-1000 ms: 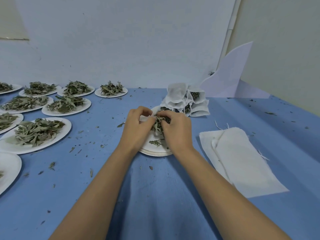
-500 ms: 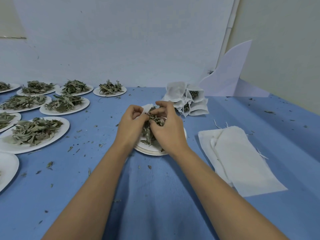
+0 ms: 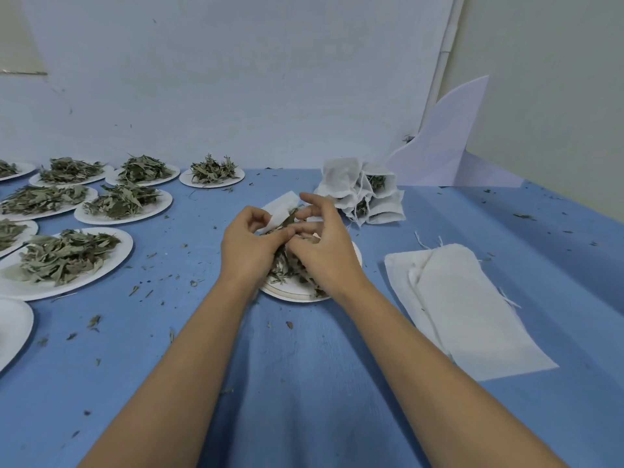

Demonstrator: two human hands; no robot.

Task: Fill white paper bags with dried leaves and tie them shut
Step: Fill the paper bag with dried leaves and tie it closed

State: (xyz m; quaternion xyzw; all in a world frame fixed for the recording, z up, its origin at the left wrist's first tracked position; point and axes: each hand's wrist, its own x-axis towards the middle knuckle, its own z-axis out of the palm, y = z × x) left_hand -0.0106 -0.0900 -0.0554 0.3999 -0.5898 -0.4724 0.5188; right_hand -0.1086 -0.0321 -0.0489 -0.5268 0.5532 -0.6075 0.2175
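Observation:
My left hand (image 3: 248, 246) grips a small white paper bag (image 3: 281, 207) by its mouth, above a white paper plate (image 3: 297, 293) in the middle of the blue table. My right hand (image 3: 324, 248) is beside it, thumb and lower fingers pinching dried leaves (image 3: 282, 265) at the bag's opening while the upper fingers are spread. More dried leaves lie on the plate under both hands, partly hidden.
A heap of filled, tied bags (image 3: 363, 194) sits behind the plate. A stack of flat empty bags (image 3: 462, 305) lies to the right. Several plates of dried leaves (image 3: 64, 258) fill the left side. Leaf crumbs litter the blue table (image 3: 304, 383). A white board (image 3: 445, 143) leans at the back right.
The bag has come up higher and now shows clearly above my left hand. My right hand's upper fingers have spread open as leaves go in at the bag's mouth.

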